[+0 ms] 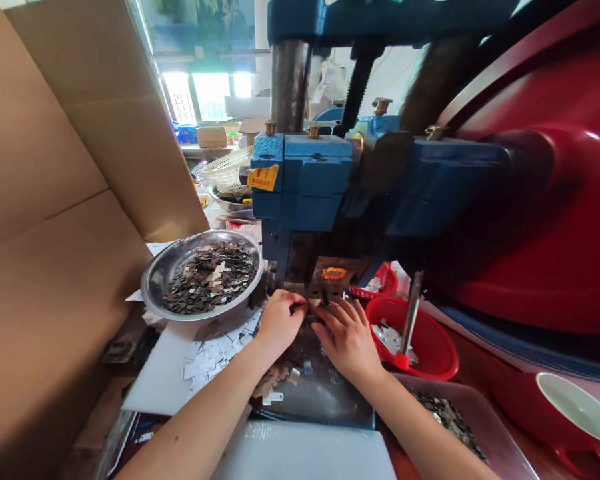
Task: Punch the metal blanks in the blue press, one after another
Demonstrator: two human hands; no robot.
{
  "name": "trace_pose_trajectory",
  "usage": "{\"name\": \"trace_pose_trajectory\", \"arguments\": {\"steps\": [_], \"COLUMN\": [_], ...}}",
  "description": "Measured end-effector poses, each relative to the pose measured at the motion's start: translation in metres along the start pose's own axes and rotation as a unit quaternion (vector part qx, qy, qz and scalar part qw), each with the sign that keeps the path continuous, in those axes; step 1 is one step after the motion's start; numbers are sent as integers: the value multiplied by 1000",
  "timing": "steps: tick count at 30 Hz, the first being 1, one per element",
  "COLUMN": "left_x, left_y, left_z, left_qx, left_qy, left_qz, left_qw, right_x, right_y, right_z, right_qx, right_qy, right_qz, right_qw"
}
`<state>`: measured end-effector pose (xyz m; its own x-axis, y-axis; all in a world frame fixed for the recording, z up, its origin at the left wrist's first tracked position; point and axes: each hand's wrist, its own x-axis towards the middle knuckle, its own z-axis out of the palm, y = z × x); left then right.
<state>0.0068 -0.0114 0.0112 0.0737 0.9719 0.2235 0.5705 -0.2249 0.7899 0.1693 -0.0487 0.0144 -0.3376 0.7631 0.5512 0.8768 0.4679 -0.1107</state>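
Both my hands reach under the blue press (305, 187) at its die (330, 280). My left hand (279, 320) has its fingers curled at the die's front edge, pinching something small that I cannot make out. My right hand (349, 337) lies flat beside it with fingers spread, fingertips touching the die base. Small flat metal pieces (215, 353) lie scattered on the white sheet just left of my left hand.
A steel bowl (160, 270) of dark stamped pieces stands at the left. A red basin (433, 350) with a red-handled tool sits at the right, a clear tray (485, 413) of pieces nearer me. Cardboard (55, 200) walls the left; a red machine guard (545, 200) fills the right.
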Motion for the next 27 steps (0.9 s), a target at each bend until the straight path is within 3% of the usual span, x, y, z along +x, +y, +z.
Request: {"name": "trace_pose_trajectory", "arguments": {"steps": [11, 16, 18, 21, 24, 25, 27], "left_x": [2, 4, 4, -2, -16, -21, -31], "left_y": [-1, -3, -5, -7, -8, -7, -7], "left_z": [6, 2, -5, -21, -38, -43, -51], "left_qx": [-35, -62, -69, -69, -43, -32, -14], "left_qy": [-2, 1, 12, 19, -4, -16, -33], "left_qz": [-3, -19, -30, -40, -13, 0, 17], "left_qw": [999, 998, 997, 997, 999, 999, 999], "right_x": [1, -1, -10, -34, -60, -67, -76], "right_y": [-1, 3, 7, 13, 15, 15, 14], "right_z": [-1, 2, 2, -7, -25, -31, -40], "right_qx": [18, 126, 180, 286, 409, 441, 477], "right_qy": [-16, 14, 39, 64, 85, 91, 93], "right_qz": [8, 34, 85, 247, 396, 419, 428], "right_qw": [1000, 991, 979, 924, 818, 788, 762]}}
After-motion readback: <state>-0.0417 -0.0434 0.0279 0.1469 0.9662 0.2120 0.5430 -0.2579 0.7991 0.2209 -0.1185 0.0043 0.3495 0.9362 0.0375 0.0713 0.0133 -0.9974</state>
